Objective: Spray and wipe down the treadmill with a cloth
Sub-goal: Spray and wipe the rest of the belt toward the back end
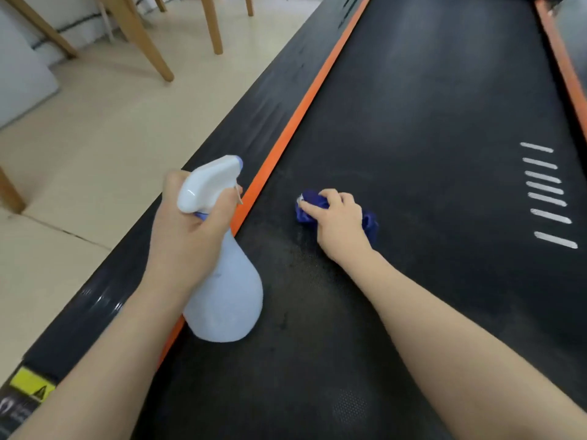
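Note:
The treadmill's black belt point(428, 128) runs away from me, edged by orange strips on both sides. My left hand point(187, 230) grips the neck of a pale blue spray bottle point(227, 300) with a white trigger head, held over the belt's left edge with the nozzle pointing right. My right hand point(338, 222) holds a bunched dark blue cloth point(313, 204) down on the belt, fingers curled over it. A faint damp speckled patch lies on the belt just below that hand.
A black side rail point(254, 122) with a yellow warning label point(30, 384) borders the belt on the left. Wooden chair or table legs point(139, 36) stand on the cream tiled floor point(95, 138) beyond. White dashes point(548, 198) mark the belt's right side.

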The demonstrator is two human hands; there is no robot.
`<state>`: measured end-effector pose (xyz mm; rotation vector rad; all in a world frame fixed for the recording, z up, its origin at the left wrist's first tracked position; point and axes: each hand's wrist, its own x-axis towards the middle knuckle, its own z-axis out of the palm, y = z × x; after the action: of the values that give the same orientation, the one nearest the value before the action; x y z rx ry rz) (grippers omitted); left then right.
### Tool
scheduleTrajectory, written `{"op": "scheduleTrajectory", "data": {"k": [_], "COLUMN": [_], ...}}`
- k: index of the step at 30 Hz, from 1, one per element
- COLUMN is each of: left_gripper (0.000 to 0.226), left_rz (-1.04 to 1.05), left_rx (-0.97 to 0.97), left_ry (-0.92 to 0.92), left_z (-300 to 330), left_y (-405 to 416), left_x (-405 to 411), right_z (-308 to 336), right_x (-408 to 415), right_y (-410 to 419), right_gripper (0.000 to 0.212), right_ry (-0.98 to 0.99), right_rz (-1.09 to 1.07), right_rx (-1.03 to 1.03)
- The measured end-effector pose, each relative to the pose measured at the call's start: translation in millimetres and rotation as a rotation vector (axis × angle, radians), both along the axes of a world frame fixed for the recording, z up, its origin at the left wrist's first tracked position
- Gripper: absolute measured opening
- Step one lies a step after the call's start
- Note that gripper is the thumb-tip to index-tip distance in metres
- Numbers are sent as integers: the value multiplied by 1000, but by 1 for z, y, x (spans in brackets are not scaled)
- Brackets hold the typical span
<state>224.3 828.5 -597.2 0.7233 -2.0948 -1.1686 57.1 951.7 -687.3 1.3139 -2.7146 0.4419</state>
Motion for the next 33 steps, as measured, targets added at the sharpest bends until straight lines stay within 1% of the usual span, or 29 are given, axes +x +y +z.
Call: {"op": "scheduleTrajectory", "data": {"k": [1, 2, 3, 5, 7, 8, 9, 10, 12, 13, 15, 17, 19, 20, 21, 22, 24, 26, 27, 28, 30, 32, 33], "left_gripper": [56, 55, 54, 49, 45, 43, 40, 37, 30, 27, 26, 26, 23, 23, 24, 24, 23, 19, 22, 26, 26, 20, 25], "left_rz": [13, 21, 29, 47, 46, 42, 42, 41, 27, 26, 20, 34, 66, 72, 76, 76, 76, 75, 77, 75, 63, 75, 101], "left_rx": [8, 5, 1, 10, 25, 37, 49, 56, 56, 63, 74, 87, 110, 120, 133, 148, 173, 200, 204, 208, 244, 316, 362], "left_ry": [11, 19, 20, 30, 40, 42, 45, 49, 61, 65, 66, 56, 51, 44, 34, 23, 11, 6, 6, 1, -24, -42, -50], "left_z": [0, -1, -2, -4, -7, -8, -9, -10, -11, -12, -12, -12, -15, -15, -16, -16, -13, -11, -10, -9, -7, -8, -10], "left_y": [-3, -5, -5, -3, -2, -1, 0, 0, 0, 0, -5, -11, -14, -14, -13, -13, -13, -13, -12, -11, -11, -20, -25], "left_x": [2, 4, 5, 6, 6, 7, 8, 9, 11, 12, 8, 5, 3, 3, 3, 4, 1, -1, -2, -2, -1, 2, 3], "right_z": [-1, 0, 2, -5, -16, -13, -11, -7, -5, -2, 1, 4, 0, -1, -2, -4, -3, 4, 4, 5, 3, 3, 4], "right_x": [-1, 4, 14, 41, 53, 45, 30, 16, -17, -29, -37, -24, -2, 7, 10, 7, -8, -12, -10, -7, 5, 21, 30], "right_y": [-13, -21, -25, -21, -11, -14, -22, -34, -59, -71, -84, -81, -64, -55, -48, -46, -59, -77, -81, -80, -62, -38, -27], "right_gripper": [51, 52, 52, 50, 48, 48, 48, 48, 50, 51, 49, 48, 48, 48, 47, 47, 49, 51, 52, 52, 50, 48, 49], "right_ry": [-51, -81, -93, -23, 2, 10, 18, 20, 23, -5, -29, -47, -17, -16, -28, -34, -19, -25, -39, -66, -118, -134, -148], "right_rz": [-105, -161, -154, 111, 357, 407, 382, 282, 2, -94, -169, -109, 42, 124, 177, 174, 12, -163, -193, -176, -86, -38, -33], "right_rx": [34, 54, 63, -66, -84, -59, -26, 15, 99, 116, 104, 134, 111, 64, 63, 103, 157, 156, 175, 186, 209, 214, 211]}}
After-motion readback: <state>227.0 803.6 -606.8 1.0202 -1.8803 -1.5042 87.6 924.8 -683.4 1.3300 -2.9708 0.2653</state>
